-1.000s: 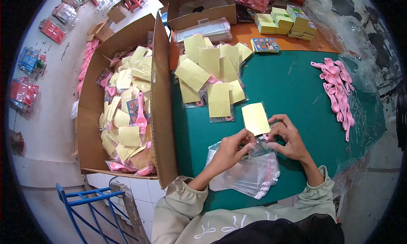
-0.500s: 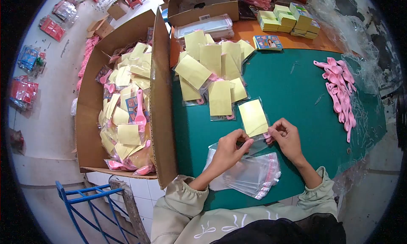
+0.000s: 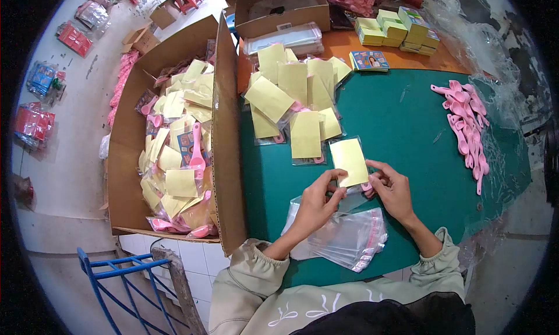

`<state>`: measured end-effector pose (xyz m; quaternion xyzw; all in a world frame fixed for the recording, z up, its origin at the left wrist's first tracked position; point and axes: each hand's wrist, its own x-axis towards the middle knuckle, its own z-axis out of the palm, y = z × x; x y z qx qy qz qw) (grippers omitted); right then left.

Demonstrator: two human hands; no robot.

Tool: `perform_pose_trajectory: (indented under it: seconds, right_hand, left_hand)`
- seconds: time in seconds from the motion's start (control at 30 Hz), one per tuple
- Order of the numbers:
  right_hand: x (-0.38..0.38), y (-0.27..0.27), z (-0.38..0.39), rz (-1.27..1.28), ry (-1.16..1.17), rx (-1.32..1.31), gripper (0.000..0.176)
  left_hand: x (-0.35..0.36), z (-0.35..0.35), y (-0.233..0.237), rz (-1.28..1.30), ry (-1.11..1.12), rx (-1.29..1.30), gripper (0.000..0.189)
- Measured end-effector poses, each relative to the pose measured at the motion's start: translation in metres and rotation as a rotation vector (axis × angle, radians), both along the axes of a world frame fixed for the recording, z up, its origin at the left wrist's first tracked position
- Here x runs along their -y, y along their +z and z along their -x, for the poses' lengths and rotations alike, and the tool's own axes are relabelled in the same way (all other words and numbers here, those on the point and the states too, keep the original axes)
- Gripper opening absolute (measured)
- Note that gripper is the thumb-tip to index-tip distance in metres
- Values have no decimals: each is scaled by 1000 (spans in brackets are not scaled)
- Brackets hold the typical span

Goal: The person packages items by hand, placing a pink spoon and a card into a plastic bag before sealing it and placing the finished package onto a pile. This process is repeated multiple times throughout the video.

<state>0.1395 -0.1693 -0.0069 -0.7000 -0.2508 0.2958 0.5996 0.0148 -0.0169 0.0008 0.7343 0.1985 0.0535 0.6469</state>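
A clear bag with a yellow card (image 3: 350,161) and a pink spoon (image 3: 367,186) lies between my hands on the green table. My left hand (image 3: 319,201) has its fingers bent at the card's lower left corner. On the other side, my right hand (image 3: 391,189) pinches the bag's right edge by the spoon. Below them, a fan of empty clear bags (image 3: 343,236) lies near the table's front edge. Just beyond the card, several packed bags with yellow cards (image 3: 305,135) are heaped.
A tall carton (image 3: 230,149) of packed bags stands at the left. Pink spoons (image 3: 466,119) are piled at the right. Card stacks (image 3: 396,29), a printed card stack (image 3: 369,60) and a smaller carton (image 3: 282,15) sit at the back. A blue metal frame (image 3: 122,268) is at lower left.
My left hand's fingers have moved slightly up onto the card's lower left corner. My right hand's index finger has shifted a little up and left along the bag's edge.
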Motion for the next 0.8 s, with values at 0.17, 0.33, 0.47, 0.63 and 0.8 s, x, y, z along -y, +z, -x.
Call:
perform_pose_trajectory:
  seconds: [0.17, 0.33, 0.47, 0.63, 0.8]
  right_hand:
    - [5, 10, -13, -26, 56, 94, 28]
    - [5, 58, -85, 178, 118, 801, 26]
    - [31, 24, -226, 466, -148, 1306, 26]
    - [70, -9, -280, 942, -308, 1148, 42]
    - [46, 7, -201, 907, -247, 1064, 24]
  left_hand:
    - [-3, -3, 12, -135, 10, 125, 43]
    - [-53, -30, 34, -459, 213, 425, 41]
    - [-57, -38, 43, -776, 342, 356, 37]
    - [-1, -22, 7, -826, -136, 165, 44]
    - [1, -25, -11, -773, -195, 173, 38]
